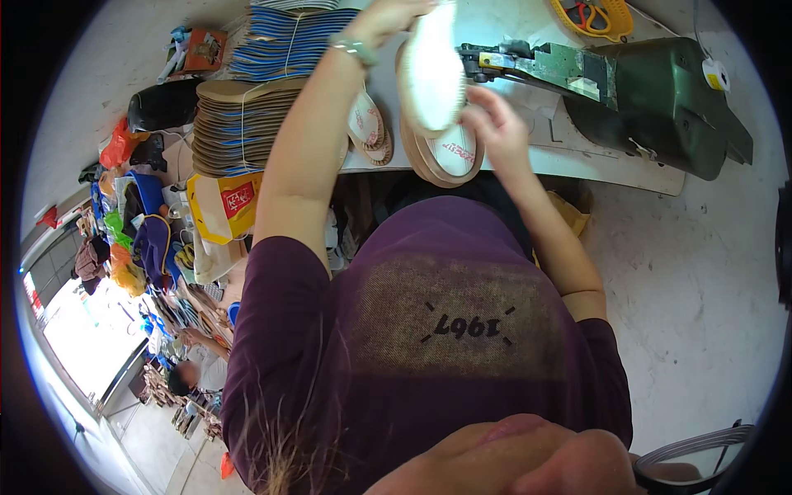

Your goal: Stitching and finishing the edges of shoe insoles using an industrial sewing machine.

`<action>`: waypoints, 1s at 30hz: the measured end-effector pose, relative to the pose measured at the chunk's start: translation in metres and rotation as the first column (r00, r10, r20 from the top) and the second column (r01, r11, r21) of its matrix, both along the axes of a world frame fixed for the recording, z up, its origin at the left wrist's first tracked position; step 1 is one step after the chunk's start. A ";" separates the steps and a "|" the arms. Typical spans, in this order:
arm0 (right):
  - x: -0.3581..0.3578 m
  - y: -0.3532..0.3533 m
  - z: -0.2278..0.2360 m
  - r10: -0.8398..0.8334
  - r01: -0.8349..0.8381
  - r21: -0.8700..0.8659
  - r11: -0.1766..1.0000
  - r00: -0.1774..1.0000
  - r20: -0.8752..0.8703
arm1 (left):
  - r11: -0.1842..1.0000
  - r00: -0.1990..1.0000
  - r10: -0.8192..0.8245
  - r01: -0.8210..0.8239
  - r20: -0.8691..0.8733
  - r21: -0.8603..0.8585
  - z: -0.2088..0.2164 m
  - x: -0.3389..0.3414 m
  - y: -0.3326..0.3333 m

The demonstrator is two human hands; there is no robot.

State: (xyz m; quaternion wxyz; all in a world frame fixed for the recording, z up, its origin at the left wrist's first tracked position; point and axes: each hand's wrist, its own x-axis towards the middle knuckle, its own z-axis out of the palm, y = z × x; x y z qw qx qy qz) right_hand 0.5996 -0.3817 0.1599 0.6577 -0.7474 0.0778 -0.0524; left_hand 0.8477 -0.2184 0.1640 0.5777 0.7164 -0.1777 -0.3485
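A pale, brightly lit shoe insole (433, 78) with a finely notched edge hangs upright over the table's near side. My left hand (394, 18) grips its upper end, partly cut off by the top of the view. At its lower right edge, the bent fingers of my right hand (499, 128) meet the rim, thumb and forefinger slightly apart. Just right of the insole is the narrow head (487, 62) of a green machine (660, 99). Beneath the held insole, a small stack of insoles (454, 157) with red print lies at the table edge, its upper part hidden.
More insoles (367, 128) lie left of the stack. Tall tied bundles of brown soles (239, 128) and blue-edged soles (276, 41) stand beyond my left arm. A yellow basket (594, 21) holds scissors at the far right. A person (194, 375) is in the left background.
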 end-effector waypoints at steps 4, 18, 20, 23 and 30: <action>-0.016 0.033 -0.003 0.323 -0.118 -0.659 0.743 0.925 0.199 | 0.861 0.948 0.034 -0.190 0.317 0.472 -0.038 -0.011 0.091; -0.021 0.053 -0.008 0.454 -0.223 -0.752 0.621 0.884 0.113 | 0.789 0.816 0.561 -0.578 0.138 0.209 -0.020 -0.177 0.055; -0.022 0.056 -0.003 0.437 -0.208 -0.789 0.577 0.896 0.083 | 0.786 0.815 0.562 -0.580 0.146 0.213 -0.021 -0.181 0.056; -0.021 0.058 0.004 0.475 -0.234 -0.785 0.574 0.875 0.087 | 0.759 0.771 0.632 -0.636 0.076 0.139 -0.027 -0.184 0.062; -0.021 0.063 -0.014 0.373 -0.121 -0.737 0.665 0.909 0.188 | 0.790 0.775 0.611 -0.584 -0.159 0.187 0.003 -0.195 0.063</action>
